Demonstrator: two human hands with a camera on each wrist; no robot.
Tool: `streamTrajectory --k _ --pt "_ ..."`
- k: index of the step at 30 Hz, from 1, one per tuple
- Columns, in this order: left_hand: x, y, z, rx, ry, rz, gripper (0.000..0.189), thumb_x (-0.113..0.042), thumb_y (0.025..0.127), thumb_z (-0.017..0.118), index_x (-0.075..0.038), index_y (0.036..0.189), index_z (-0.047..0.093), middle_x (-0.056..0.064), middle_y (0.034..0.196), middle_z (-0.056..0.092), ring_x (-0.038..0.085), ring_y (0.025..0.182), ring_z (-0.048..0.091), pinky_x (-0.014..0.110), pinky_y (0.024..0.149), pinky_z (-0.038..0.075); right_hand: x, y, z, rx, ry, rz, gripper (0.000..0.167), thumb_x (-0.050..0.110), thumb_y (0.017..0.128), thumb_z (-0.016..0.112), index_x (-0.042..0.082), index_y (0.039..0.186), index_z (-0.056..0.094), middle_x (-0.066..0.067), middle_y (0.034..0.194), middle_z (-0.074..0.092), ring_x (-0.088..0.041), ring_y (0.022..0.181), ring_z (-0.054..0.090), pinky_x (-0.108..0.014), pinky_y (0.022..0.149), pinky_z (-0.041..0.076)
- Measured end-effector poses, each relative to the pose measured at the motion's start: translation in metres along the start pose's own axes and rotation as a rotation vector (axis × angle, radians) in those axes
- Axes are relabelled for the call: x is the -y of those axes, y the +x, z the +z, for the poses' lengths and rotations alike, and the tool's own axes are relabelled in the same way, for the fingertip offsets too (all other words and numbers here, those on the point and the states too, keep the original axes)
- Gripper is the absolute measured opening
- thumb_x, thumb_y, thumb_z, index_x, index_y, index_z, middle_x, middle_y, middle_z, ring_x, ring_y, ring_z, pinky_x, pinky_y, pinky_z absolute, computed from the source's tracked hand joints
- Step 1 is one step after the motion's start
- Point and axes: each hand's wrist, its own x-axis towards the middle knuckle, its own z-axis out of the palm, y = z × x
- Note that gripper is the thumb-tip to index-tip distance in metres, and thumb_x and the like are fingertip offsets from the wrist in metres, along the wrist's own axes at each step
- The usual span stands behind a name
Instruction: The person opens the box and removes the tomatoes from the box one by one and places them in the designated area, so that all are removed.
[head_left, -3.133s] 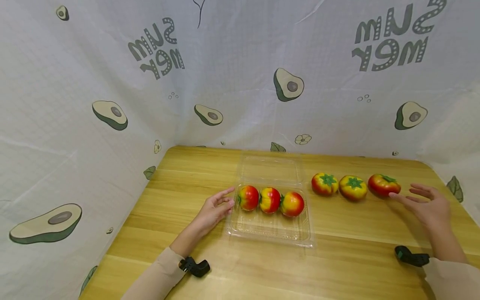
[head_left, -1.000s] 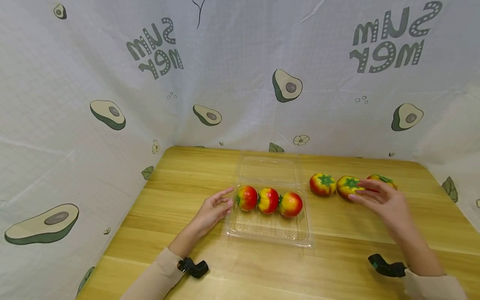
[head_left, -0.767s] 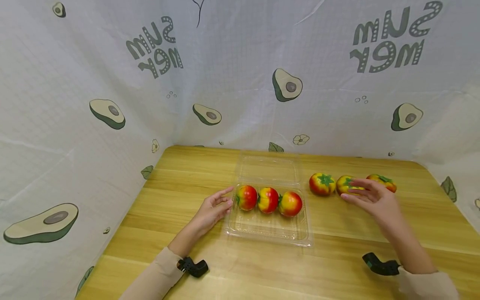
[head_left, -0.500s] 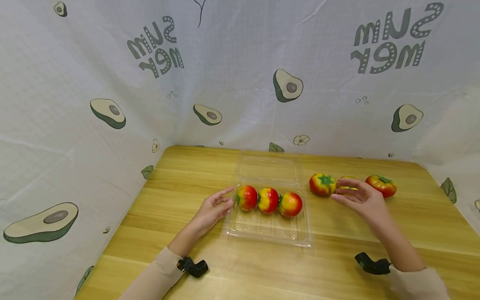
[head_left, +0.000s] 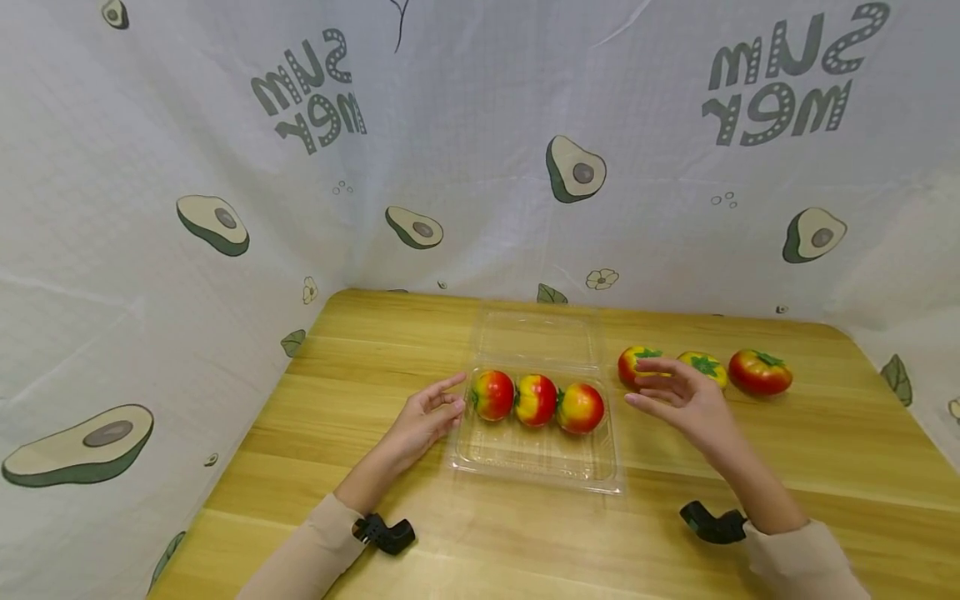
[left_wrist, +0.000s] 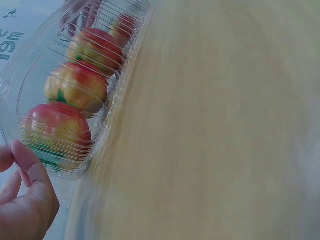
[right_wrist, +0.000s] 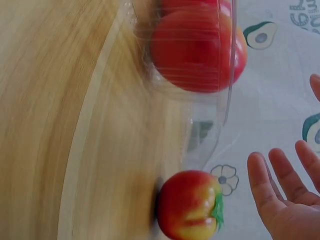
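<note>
A clear plastic clamshell container (head_left: 536,468) lies with its lid folded back. Along its back half sit three glossy red-and-yellow tomatoes (head_left: 536,400). My left hand (head_left: 423,422) pinches the container's left rim between thumb and finger; the left wrist view shows the thumb (left_wrist: 31,165) at the rim. My right hand (head_left: 693,406) hovers empty with fingers spread, partly covering the left loose tomato (head_left: 632,367). Two more loose tomatoes, a middle one (head_left: 707,364) and a right one (head_left: 760,372), stand in the same row. In the right wrist view, a loose tomato (right_wrist: 187,205) lies below the fingers.
The container's lid (head_left: 538,337) lies flat toward the back of the wooden table (head_left: 360,367). A white cloth (head_left: 480,150) printed with avocados hangs close behind and along the left side. Each wrist carries a black camera, such as the left one (head_left: 386,533).
My right hand has swept left along the loose tomatoes, from the right one past the middle one to the left one. The left hand and container have stayed put.
</note>
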Motion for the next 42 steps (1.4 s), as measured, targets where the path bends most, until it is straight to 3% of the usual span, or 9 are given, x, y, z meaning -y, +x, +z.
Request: streamTrajectory --k 4,13,25,42 --pt "0.0 0.001 0.0 -0.004 -0.001 0.012 0.053 -0.001 0.099 0.059 -0.004 0.15 0.043 0.009 0.11 0.052 0.01 0.086 0.058 0.018 0.075 0.053 0.002 0.004 0.008 0.015 0.021 -0.026 0.053 0.004 0.087 0.077 -0.008 0.132 0.052 -0.004 0.118 0.062 -0.011 0.102 0.066 -0.018 0.084 0.054" --pt "0.0 -0.001 0.0 -0.005 0.01 0.008 0.053 -0.001 0.099 0.059 -0.005 0.15 0.044 0.01 0.109 0.053 0.011 0.084 0.057 0.017 0.074 0.053 0.004 0.011 0.023 0.052 -0.016 -0.075 0.054 0.004 0.083 0.081 -0.009 0.13 0.055 -0.03 0.127 0.055 -0.032 0.11 0.061 -0.017 0.091 0.05" --pt "0.001 -0.001 -0.001 -0.01 0.002 -0.002 0.053 0.0 0.099 0.058 -0.006 0.15 0.044 0.009 0.11 0.052 0.011 0.086 0.057 0.018 0.076 0.053 -0.002 0.014 0.04 0.082 -0.061 -0.129 0.056 0.003 0.079 0.084 -0.009 0.128 0.058 -0.024 0.123 0.06 -0.037 0.11 0.059 -0.02 0.093 0.05" --pt "0.002 -0.001 -0.001 -0.002 0.013 0.018 0.053 -0.002 0.099 0.06 -0.004 0.15 0.043 0.01 0.109 0.052 0.011 0.085 0.057 0.017 0.074 0.052 -0.005 0.013 0.052 0.078 -0.207 -0.114 0.06 0.014 0.078 0.087 -0.001 0.129 0.06 -0.017 0.123 0.064 -0.034 0.112 0.061 -0.029 0.097 0.051"
